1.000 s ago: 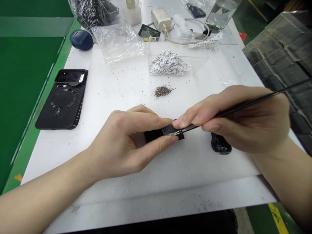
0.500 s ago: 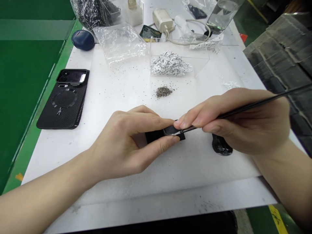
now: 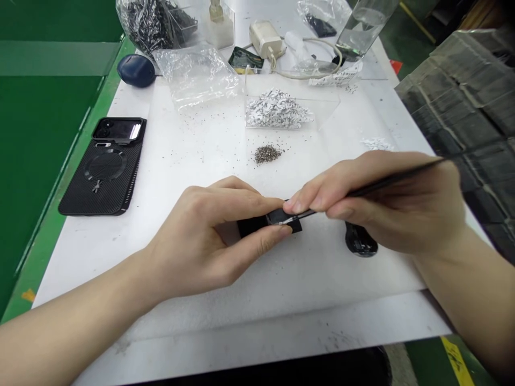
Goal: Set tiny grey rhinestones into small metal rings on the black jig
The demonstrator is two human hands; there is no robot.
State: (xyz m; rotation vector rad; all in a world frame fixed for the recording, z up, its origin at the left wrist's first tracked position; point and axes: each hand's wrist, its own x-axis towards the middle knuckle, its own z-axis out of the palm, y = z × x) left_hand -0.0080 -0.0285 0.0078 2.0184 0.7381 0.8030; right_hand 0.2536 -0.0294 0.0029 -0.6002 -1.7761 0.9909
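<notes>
My left hand [image 3: 217, 230] pinches a small black rectangular part [image 3: 253, 226] between thumb and fingers, low over the white work surface. Much of the part is hidden under the fingers. In my right hand [image 3: 394, 201] is a long thin black tool [image 3: 308, 213] with a silvery tip, held like a pen. Its tip touches or nearly touches the part near my left thumb, and my right fingertips meet my left index finger there. Partly beneath my right hand lies a glossy black rounded object [image 3: 361, 239].
A pile of tiny metal pieces [image 3: 267, 154] lies ahead of my hands. Behind it stands a clear tray [image 3: 317, 102] of small white pieces. A black phone case [image 3: 102, 166] lies left; a white charger [image 3: 265, 40], plastic bags [image 3: 197, 75] and a water container [image 3: 366, 27] stand at the back.
The whole view has shifted slightly. Both hands keep the same grip, and the tool's tip stays at the black part, with at most a small change in its angle.
</notes>
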